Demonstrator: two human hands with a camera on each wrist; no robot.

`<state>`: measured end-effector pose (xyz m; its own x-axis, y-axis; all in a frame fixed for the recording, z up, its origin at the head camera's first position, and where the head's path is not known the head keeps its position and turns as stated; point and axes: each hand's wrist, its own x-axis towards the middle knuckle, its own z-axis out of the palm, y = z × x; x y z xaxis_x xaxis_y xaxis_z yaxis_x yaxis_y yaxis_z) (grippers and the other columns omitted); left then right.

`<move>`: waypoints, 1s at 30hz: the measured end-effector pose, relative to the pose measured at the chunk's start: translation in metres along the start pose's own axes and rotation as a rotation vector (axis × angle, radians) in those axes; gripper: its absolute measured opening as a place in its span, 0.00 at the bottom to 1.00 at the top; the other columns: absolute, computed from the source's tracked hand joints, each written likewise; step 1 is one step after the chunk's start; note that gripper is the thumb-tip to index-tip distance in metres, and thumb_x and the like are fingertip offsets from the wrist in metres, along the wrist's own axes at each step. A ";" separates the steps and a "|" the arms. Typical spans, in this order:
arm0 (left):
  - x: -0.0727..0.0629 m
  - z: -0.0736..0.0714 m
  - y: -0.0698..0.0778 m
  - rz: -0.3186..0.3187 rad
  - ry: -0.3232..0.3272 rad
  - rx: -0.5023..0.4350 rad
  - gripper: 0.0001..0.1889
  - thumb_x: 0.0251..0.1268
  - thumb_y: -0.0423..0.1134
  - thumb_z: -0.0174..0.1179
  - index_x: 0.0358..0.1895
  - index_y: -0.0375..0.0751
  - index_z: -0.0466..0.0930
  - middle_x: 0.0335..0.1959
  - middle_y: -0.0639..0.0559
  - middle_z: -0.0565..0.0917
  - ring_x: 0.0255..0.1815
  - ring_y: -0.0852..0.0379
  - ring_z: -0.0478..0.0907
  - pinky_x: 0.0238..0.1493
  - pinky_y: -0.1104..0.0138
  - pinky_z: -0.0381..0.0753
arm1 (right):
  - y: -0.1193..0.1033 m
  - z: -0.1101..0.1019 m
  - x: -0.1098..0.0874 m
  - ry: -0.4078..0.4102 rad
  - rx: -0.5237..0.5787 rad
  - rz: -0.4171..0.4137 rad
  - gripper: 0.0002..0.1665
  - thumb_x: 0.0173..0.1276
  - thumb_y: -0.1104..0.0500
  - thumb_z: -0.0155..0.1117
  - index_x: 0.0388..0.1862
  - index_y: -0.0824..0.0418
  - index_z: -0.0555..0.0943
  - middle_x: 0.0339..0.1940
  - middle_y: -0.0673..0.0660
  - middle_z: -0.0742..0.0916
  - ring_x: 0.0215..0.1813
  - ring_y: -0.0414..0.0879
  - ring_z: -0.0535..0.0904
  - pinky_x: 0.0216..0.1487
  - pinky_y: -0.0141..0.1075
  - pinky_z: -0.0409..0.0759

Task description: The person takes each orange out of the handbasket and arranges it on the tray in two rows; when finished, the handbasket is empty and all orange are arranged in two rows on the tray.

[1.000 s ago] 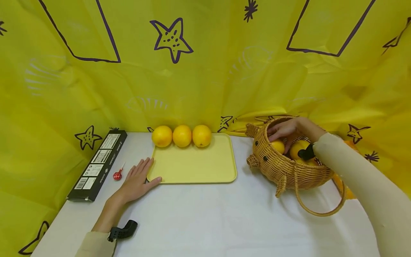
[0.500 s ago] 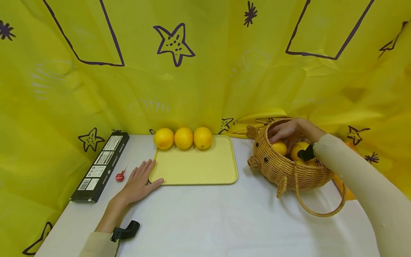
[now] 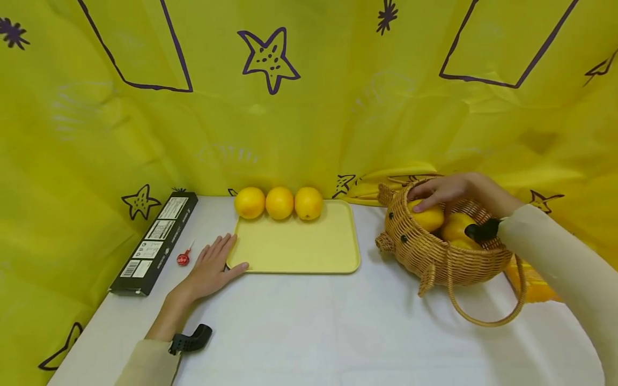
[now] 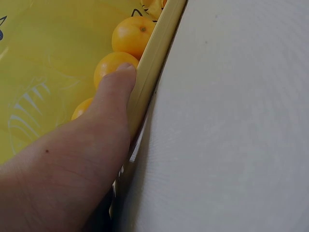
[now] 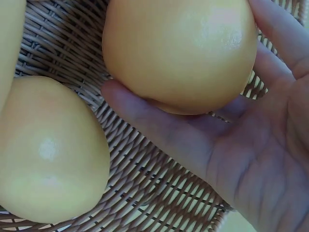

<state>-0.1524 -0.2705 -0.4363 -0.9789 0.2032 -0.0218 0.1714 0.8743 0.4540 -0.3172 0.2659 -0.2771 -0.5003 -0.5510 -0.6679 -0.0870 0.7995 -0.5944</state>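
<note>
right grip [image 3: 445, 192] is raising its held orange [image 3: 429, 220] in the basket [image 3: 461, 271] near the right edge of the surface [image 3: 338, 332]; straight-fingered left grip [image 3: 211, 272] is touching the tray [image 3: 299, 246]; yellow cloth [image 3: 328, 134] is hanging behind.

Yellow backdrop [image 3: 318, 128] with dark starfish outlines, pale shell prints, soft creases, white-covered table [image 3: 299, 327] below

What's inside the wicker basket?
One orange fruit, gripped by the right hand, plus at least two other fruits. Anything beneath them can't be seen; fruit, hand and the wicker basket wall cover it.
</note>
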 end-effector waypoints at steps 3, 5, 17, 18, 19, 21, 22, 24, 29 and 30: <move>0.001 0.000 0.001 0.001 -0.002 0.002 0.48 0.66 0.65 0.51 0.78 0.39 0.43 0.79 0.35 0.46 0.80 0.35 0.40 0.76 0.39 0.36 | 0.000 0.002 -0.006 -0.013 0.016 -0.043 0.32 0.76 0.53 0.53 0.72 0.66 0.60 0.73 0.70 0.54 0.55 0.50 0.75 0.49 0.45 0.84; 0.001 0.000 0.001 0.000 0.000 0.004 0.48 0.66 0.65 0.51 0.78 0.39 0.43 0.79 0.35 0.46 0.80 0.35 0.40 0.76 0.39 0.36 | 0.000 0.003 -0.009 -0.022 0.053 -0.063 0.32 0.76 0.55 0.52 0.73 0.67 0.59 0.73 0.72 0.53 0.54 0.50 0.76 0.49 0.45 0.83; 0.001 -0.002 0.001 0.001 -0.003 0.001 0.48 0.66 0.65 0.51 0.78 0.40 0.43 0.79 0.35 0.46 0.80 0.34 0.40 0.75 0.38 0.37 | 0.007 0.004 -0.045 -0.016 0.034 -0.128 0.32 0.80 0.56 0.43 0.78 0.58 0.53 0.78 0.69 0.49 0.61 0.46 0.75 0.55 0.43 0.83; 0.001 -0.003 0.002 0.000 -0.002 0.003 0.47 0.66 0.65 0.51 0.78 0.40 0.43 0.79 0.35 0.46 0.80 0.34 0.40 0.76 0.39 0.37 | 0.008 0.004 -0.048 -0.003 0.036 -0.135 0.31 0.80 0.55 0.43 0.79 0.57 0.52 0.78 0.67 0.49 0.60 0.45 0.76 0.55 0.43 0.83; 0.001 -0.003 0.002 0.000 0.000 0.004 0.47 0.66 0.65 0.51 0.78 0.40 0.43 0.79 0.35 0.46 0.80 0.34 0.40 0.76 0.39 0.36 | 0.009 0.004 -0.051 0.010 0.040 -0.139 0.31 0.80 0.55 0.42 0.79 0.57 0.52 0.78 0.64 0.50 0.60 0.44 0.76 0.55 0.42 0.83; 0.000 -0.003 0.003 0.001 0.004 0.004 0.47 0.66 0.64 0.51 0.78 0.39 0.44 0.79 0.34 0.46 0.79 0.34 0.41 0.75 0.38 0.37 | 0.011 0.004 -0.055 0.037 0.037 -0.146 0.31 0.80 0.55 0.41 0.79 0.55 0.52 0.77 0.53 0.55 0.59 0.42 0.77 0.54 0.42 0.83; 0.000 -0.003 0.003 0.001 0.005 0.005 0.47 0.66 0.64 0.51 0.78 0.39 0.44 0.79 0.34 0.47 0.79 0.34 0.41 0.75 0.38 0.37 | 0.013 0.003 -0.058 0.048 0.035 -0.154 0.31 0.81 0.55 0.40 0.79 0.54 0.51 0.75 0.46 0.57 0.59 0.41 0.78 0.54 0.41 0.83; -0.001 -0.003 0.004 0.004 0.008 0.001 0.47 0.66 0.64 0.51 0.78 0.39 0.44 0.79 0.34 0.47 0.79 0.33 0.41 0.75 0.38 0.37 | 0.017 0.003 -0.062 0.063 0.044 -0.179 0.31 0.81 0.55 0.38 0.80 0.53 0.49 0.70 0.34 0.62 0.59 0.39 0.78 0.54 0.42 0.83; -0.002 -0.002 0.005 0.012 0.011 -0.005 0.47 0.66 0.64 0.51 0.78 0.38 0.45 0.79 0.33 0.48 0.79 0.33 0.41 0.75 0.37 0.38 | 0.025 0.001 -0.069 0.134 0.110 -0.288 0.31 0.82 0.56 0.32 0.80 0.49 0.46 0.62 0.29 0.69 0.57 0.37 0.79 0.51 0.48 0.84; -0.002 -0.003 0.004 0.011 0.012 -0.004 0.47 0.66 0.64 0.51 0.78 0.39 0.45 0.79 0.34 0.48 0.79 0.33 0.41 0.75 0.38 0.38 | 0.026 0.002 -0.070 0.165 0.127 -0.306 0.30 0.82 0.56 0.32 0.80 0.47 0.46 0.62 0.29 0.69 0.57 0.36 0.79 0.51 0.48 0.84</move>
<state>-0.1498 -0.2686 -0.4318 -0.9782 0.2074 -0.0066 0.1815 0.8705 0.4574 -0.2830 0.3244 -0.2464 -0.6007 -0.7055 -0.3761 -0.1515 0.5623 -0.8129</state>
